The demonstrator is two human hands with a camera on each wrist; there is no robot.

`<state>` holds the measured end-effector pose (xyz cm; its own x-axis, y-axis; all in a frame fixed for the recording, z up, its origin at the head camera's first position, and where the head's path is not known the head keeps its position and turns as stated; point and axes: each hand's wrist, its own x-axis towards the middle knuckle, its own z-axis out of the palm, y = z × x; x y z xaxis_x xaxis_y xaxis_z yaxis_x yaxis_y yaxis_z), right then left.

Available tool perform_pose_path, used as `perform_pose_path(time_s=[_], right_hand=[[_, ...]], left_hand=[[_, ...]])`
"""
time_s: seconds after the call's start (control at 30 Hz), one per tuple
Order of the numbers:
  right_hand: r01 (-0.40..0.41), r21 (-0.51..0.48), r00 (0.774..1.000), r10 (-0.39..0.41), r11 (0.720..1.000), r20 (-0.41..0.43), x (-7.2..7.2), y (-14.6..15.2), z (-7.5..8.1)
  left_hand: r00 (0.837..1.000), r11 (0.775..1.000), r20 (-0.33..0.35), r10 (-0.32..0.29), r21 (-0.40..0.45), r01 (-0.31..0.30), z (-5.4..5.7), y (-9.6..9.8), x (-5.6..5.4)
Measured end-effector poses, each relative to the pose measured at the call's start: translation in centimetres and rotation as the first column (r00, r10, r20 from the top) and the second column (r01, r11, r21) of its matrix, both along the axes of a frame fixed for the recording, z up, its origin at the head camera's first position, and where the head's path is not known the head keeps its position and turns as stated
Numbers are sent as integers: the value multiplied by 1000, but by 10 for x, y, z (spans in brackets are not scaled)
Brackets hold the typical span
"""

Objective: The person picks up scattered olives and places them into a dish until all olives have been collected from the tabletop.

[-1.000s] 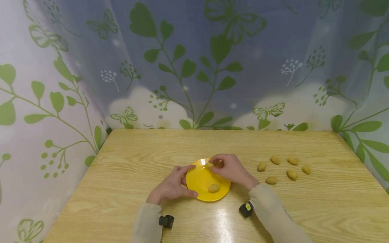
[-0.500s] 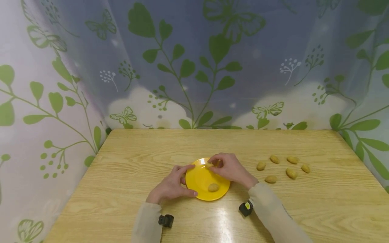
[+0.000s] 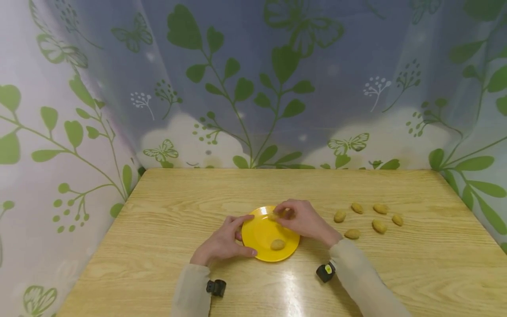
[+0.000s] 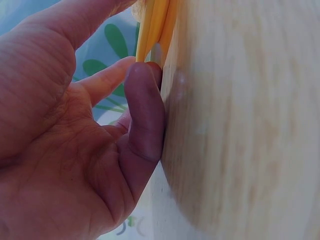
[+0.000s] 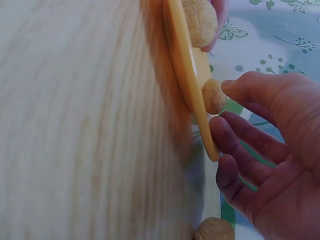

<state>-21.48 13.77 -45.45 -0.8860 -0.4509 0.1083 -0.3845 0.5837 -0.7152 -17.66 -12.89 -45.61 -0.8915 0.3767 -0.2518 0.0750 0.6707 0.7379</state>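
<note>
My left hand point(image 3: 225, 240) holds the left side of a round yellow plate point(image 3: 257, 233), its thumb at the near edge and index finger at the far edge. In the left wrist view a curled finger point(image 4: 145, 110) meets the plate's rim close to the table. One walnut point(image 3: 277, 245) lies on the near part of the plate. Another walnut point(image 5: 214, 96) sits toward the far rim, with the thumb tip of my right hand point(image 3: 303, 220) right at it. The other right fingers point(image 5: 227, 175) are loosely bent beside the rim, apart from that walnut in the right wrist view.
Several more walnuts point(image 3: 379, 226) lie scattered on the wooden table point(image 3: 178, 198) to the right of the plate. A patterned curtain point(image 3: 237, 110) hangs behind the table's far edge. Black wrist cameras point(image 3: 216, 288) sit under both sleeves.
My right hand and forearm have shifted slightly right, the fingertips drawing back from the far walnut, which stays on the plate. The left hand and plate hold still.
</note>
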Motion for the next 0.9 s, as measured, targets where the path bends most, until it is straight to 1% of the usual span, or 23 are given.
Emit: perform_pose_path(time_s=[0.17, 0.37, 0.63, 0.77, 0.9], right_hand=[[-16, -15, 1000, 16, 1000, -5, 4, 10, 2], [-22, -25, 1000, 22, 999, -4, 10, 18, 9], [-34, -51, 999, 34, 998, -9, 21, 34, 17], [-21, -66, 999, 19, 998, -26, 26, 43, 19], [2, -60, 999, -5, 998, -42, 29, 51, 22]], left_hand=[[1000, 1000, 5, -3, -3, 3, 0, 1, -1], [1000, 1000, 5, -10, -13, 10, 0, 0, -2], [1000, 1000, 7, -12, -6, 12, 0, 1, -1], [1000, 1000, 6, -11, -5, 11, -1, 0, -1], [1000, 1000, 4, -10, -3, 10, -1, 0, -2]])
